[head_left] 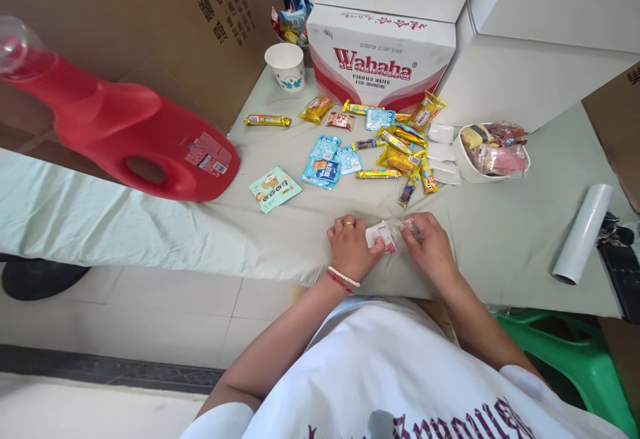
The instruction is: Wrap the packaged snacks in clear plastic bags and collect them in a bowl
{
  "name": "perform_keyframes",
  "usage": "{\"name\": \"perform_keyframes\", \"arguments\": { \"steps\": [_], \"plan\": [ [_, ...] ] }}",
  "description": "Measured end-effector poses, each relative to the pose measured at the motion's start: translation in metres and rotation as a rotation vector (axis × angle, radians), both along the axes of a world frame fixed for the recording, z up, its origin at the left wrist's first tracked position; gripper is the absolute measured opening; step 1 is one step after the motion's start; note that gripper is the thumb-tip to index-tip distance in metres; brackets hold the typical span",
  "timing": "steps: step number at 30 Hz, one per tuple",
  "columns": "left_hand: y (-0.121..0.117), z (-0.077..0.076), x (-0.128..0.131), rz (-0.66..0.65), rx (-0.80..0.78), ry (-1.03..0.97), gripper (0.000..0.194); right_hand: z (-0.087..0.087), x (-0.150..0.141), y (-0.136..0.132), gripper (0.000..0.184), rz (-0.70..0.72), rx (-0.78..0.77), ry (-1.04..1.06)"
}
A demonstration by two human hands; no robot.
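Note:
My left hand (pixel 351 246), wearing a ring and bracelets, rests at the table's near edge. Its thumb presses on a small white-and-red snack packet (pixel 380 234). Close by on the right, my right hand (pixel 429 247) pinches a small clear crinkled wrapper (pixel 410 226); whether anything is inside it is hard to see. Beyond both hands lie several yellow snack bars (pixel 379 174), blue sachets (pixel 325 170) and a pale green packet (pixel 275 189). A white bowl (pixel 467 167) of wrapped snacks stands to the right, beside some white packets (pixel 444 172).
At the left leans a large red bottle (pixel 150 132) by a brown carton (pixel 135 26). A paper cup (pixel 286 67) and a Wahaha box (pixel 380 59) stand at the back. On the right are a white roll (pixel 584 232) and a green stool (pixel 575 359).

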State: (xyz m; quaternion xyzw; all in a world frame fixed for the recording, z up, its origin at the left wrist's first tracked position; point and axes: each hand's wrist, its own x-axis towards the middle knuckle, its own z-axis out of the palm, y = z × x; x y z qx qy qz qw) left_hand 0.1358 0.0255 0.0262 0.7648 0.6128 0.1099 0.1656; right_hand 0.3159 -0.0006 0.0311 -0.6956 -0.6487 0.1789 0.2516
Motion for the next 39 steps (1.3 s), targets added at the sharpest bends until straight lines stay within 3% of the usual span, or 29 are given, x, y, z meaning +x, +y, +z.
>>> {"name": "perform_keyframes", "arguments": {
  "steps": [4, 7, 12, 15, 18, 21, 23, 27, 29, 31, 33, 35, 39],
  "plan": [
    [-0.003, 0.001, 0.006, 0.048, -0.077, -0.126, 0.021, 0.019, -0.029, -0.008, 0.023, 0.214, 0.017, 0.073],
    [-0.003, 0.002, 0.001, 0.103, -0.054, -0.224, 0.024, 0.02, -0.043, -0.011, 0.031, 0.326, 0.083, 0.131],
    [-0.005, 0.005, -0.013, 0.026, -0.014, -0.514, 0.034, 0.014, -0.042, -0.019, 0.042, 0.306, 0.107, 0.286],
    [-0.015, 0.013, -0.013, -0.075, -0.078, -0.717, 0.049, 0.01, -0.035, -0.019, 0.05, 0.26, 0.08, 0.312],
    [-0.023, 0.024, -0.01, -0.183, -0.187, -0.808, 0.06, 0.004, -0.025, -0.017, 0.043, 0.187, 0.013, 0.353],
    [-0.025, 0.03, -0.014, -0.203, -0.237, -0.837, 0.062, 0.002, 0.002, -0.01, 0.034, 0.014, 0.019, 0.412],
    [-0.023, 0.027, -0.026, -0.143, -0.201, -0.845, 0.055, 0.009, 0.038, 0.003, 0.033, -0.144, 0.111, 0.46],
    [-0.018, 0.006, -0.066, 0.057, -0.125, -0.77, 0.041, 0.054, 0.139, 0.061, 0.04, -0.457, 0.41, 0.541],
    [-0.017, -0.006, -0.087, 0.158, -0.105, -0.69, 0.04, 0.079, 0.185, 0.098, 0.045, -0.597, 0.414, 0.487],
    [-0.017, -0.013, -0.106, 0.228, -0.079, -0.606, 0.04, 0.095, 0.216, 0.133, 0.041, -0.645, 0.328, 0.441],
    [-0.017, -0.018, -0.12, 0.275, -0.045, -0.539, 0.04, 0.098, 0.229, 0.159, 0.035, -0.708, 0.187, 0.282],
    [-0.018, -0.021, -0.13, 0.307, 0.006, -0.477, 0.038, 0.089, 0.228, 0.174, 0.028, -0.768, 0.073, 0.124],
    [-0.021, -0.031, -0.14, 0.277, 0.187, -0.349, 0.028, 0.067, 0.209, 0.183, 0.026, -0.782, 0.044, -0.093]
  ]
}}
